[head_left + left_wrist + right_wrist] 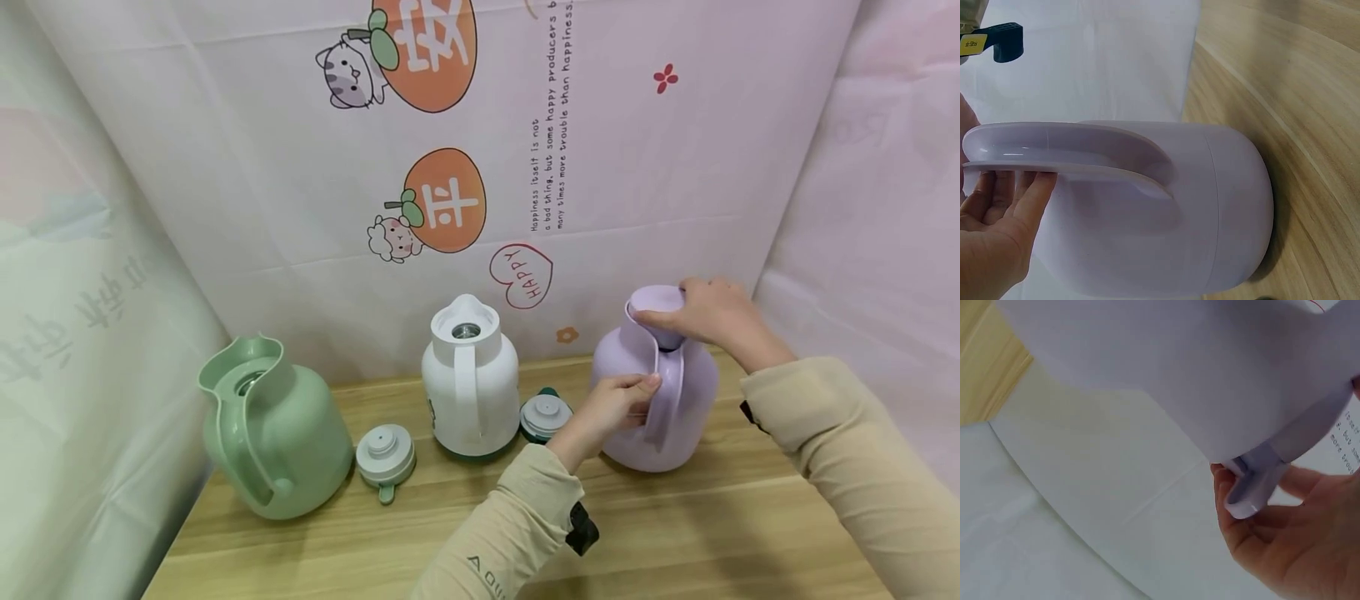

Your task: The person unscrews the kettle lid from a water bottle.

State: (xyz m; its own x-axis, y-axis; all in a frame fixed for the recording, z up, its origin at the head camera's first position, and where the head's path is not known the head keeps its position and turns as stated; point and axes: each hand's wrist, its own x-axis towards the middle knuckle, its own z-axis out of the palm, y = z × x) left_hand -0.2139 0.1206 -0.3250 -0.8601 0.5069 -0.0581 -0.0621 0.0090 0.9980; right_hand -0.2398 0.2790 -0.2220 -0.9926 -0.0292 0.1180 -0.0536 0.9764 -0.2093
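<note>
A lilac vacuum jug [693, 421] stands upright on the table at the right. My left hand [609, 410] grips its handle [1047, 144], fingers hooked through from the inner side in the left wrist view. From above, my right hand [720, 315] holds the lilac lid [658, 298] in the jug's mouth, thumb on the near side. In the right wrist view, fingers lie about the lid's small lever [1254, 490]. How deep the lid sits cannot be told.
A white vacuum jug [471, 387] without its lid stands in the middle, a grey and dark green lid [546, 413] beside it. At the left are a green lidless jug [300, 442] and its upturned lid [386, 454]. A printed cloth [637, 167] hangs behind the wooden table [637, 533].
</note>
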